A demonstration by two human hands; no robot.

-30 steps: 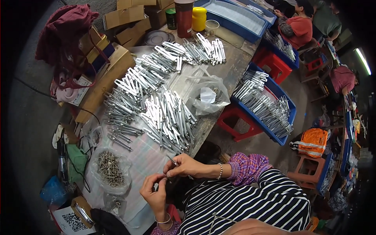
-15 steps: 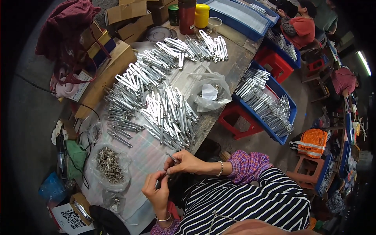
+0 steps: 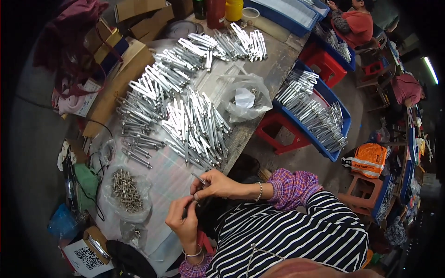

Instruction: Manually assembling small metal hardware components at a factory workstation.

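My right hand [image 3: 214, 184] is closed round a slim grey metal piece [image 3: 198, 178], whose end sticks out past the fingers toward the pile. Just below it, my left hand [image 3: 183, 217] is pinched, its fingertips meeting those of the right hand. Whatever the left fingers hold is too small or hidden to name. Beyond the hands lies a large heap of slotted silver metal parts [image 3: 197, 125] with thin shanks. To the left of them, an open clear plastic bag [image 3: 144, 211] is full of small metal pins or screws [image 3: 127, 190].
Another plastic bag [image 3: 238, 113] with a white paper scrap sits near the table edge. A blue tray [image 3: 343, 148] of similar parts rests over a red stool [image 3: 278, 139]. A wooden box [image 3: 113, 88] borders the left side. Seated people [image 3: 357, 30] are at the upper right.
The view has shifted slightly, so the table things sit a little higher and further left. My hands stay together, with the right hand's grip slightly turned around the metal piece.
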